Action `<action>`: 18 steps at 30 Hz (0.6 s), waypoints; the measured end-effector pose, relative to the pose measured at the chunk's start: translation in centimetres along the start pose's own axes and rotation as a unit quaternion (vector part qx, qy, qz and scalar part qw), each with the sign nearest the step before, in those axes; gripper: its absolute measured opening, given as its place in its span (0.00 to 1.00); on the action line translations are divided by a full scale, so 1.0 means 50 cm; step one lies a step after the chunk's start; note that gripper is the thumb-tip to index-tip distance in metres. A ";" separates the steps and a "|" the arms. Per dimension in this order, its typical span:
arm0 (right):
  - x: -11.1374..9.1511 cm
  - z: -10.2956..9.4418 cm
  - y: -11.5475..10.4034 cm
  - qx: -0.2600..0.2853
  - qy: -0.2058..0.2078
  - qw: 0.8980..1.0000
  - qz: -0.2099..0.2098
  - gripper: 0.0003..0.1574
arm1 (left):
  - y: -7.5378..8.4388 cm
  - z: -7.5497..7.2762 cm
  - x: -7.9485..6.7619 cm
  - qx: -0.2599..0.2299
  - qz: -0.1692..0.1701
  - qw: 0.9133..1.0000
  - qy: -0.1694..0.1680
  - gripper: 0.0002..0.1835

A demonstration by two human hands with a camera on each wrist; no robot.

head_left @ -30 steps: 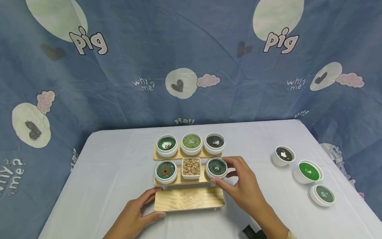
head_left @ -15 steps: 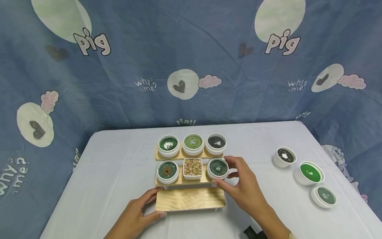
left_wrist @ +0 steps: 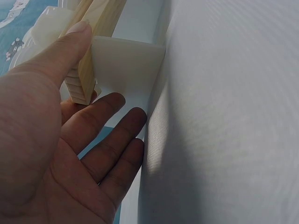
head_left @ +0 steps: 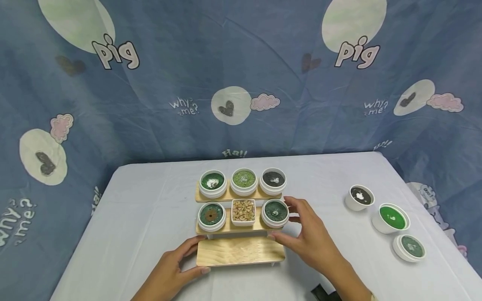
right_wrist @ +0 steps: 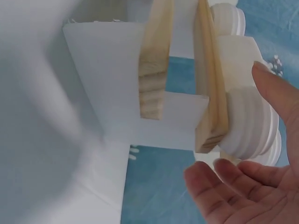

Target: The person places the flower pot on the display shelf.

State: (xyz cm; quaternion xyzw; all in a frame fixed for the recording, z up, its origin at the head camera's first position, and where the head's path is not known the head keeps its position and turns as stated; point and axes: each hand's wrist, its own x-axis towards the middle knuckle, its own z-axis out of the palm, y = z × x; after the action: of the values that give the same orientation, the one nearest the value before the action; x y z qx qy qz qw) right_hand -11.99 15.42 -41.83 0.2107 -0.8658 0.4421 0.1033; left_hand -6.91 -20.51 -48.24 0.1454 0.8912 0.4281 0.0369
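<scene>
A tiered wooden stand with white supports stands mid-table in the head view. My left hand pinches the left end of its bare lowest board, thumb on the near edge and index finger at the far one. On the middle board are a round white cup with a brown-centred green top, a square cup of chopped nuts and a round dark-green-topped cup. My right hand is around that last cup's right side, thumb and fingers spread. The right wrist view shows the fingers apart from the cup.
Three round cups with green and dark tops line the top board. At the table's right are a dark-topped cup, a bright-green-topped cup and a low green-topped cup. A black object lies near the right forearm.
My right thumb has moved away from the dark-green-topped cup, toward the near side, and its fingers have loosened. The left hand stays on the board. The cups have not visibly moved on the stand.
</scene>
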 end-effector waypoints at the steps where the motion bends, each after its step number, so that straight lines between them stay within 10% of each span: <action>1: 0.000 -0.002 -0.001 -0.002 -0.003 1.000 0.000 0.54 | 0.000 0.000 0.000 0.000 0.000 1.000 0.000 0.36; 18: -0.037 -0.048 0.003 -0.088 -0.015 0.995 0.032 0.52 | 0.004 -0.002 0.000 0.006 -0.006 1.000 -0.011 0.36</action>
State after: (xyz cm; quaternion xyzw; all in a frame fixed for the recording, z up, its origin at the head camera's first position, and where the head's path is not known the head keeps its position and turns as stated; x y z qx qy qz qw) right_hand -10.43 17.95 -41.19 0.1792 -0.9092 0.3639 0.0938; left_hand -6.90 -20.49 -48.02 0.1455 0.8943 0.4205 0.0484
